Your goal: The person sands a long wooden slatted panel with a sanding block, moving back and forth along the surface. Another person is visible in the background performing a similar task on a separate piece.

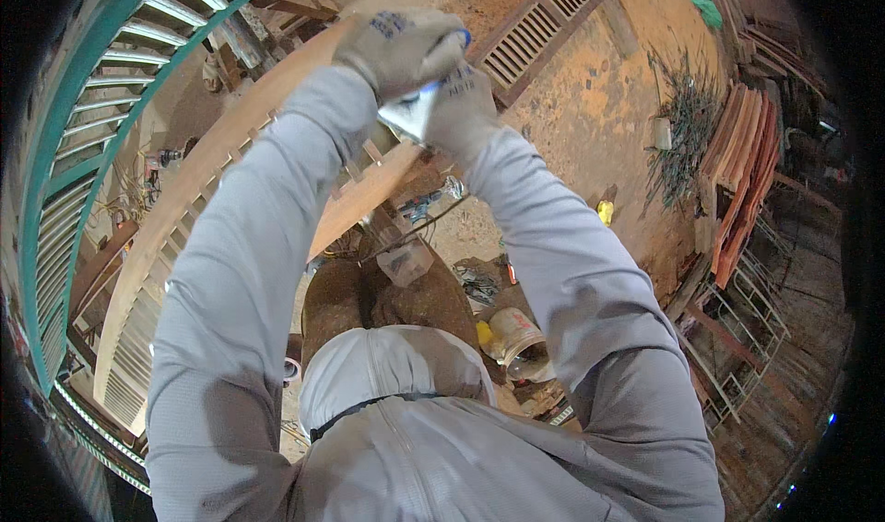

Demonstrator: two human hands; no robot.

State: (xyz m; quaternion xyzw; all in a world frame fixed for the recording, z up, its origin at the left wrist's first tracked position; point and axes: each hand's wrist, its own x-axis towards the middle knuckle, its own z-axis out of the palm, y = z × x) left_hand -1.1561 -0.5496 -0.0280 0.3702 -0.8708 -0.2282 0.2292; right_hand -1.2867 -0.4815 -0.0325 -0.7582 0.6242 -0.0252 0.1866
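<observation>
My left hand (401, 52), in a grey work glove, is closed at the upper middle, above a pale wooden louvred panel (364, 199). Just right of it and slightly lower, touching it, my right hand (461, 112) in a matching glove is also closed. A bright, white and bluish flat-looking thing (406, 117) shows between the gloves, at the right palm; its kind is not clear from the glare. A small blue edge shows at the left glove's fingers, and whatever they hold is hidden. The panel, with its row of slats, runs beneath my left forearm.
A green louvred frame (64, 158) curves along the left. Ahead lies a dark wooden louvred panel (544, 34). Reddish planks (742, 172) and a metal rack (737, 338) stand right, near a heap of thin dark strips (682, 135). A bucket (518, 338) sits by my legs.
</observation>
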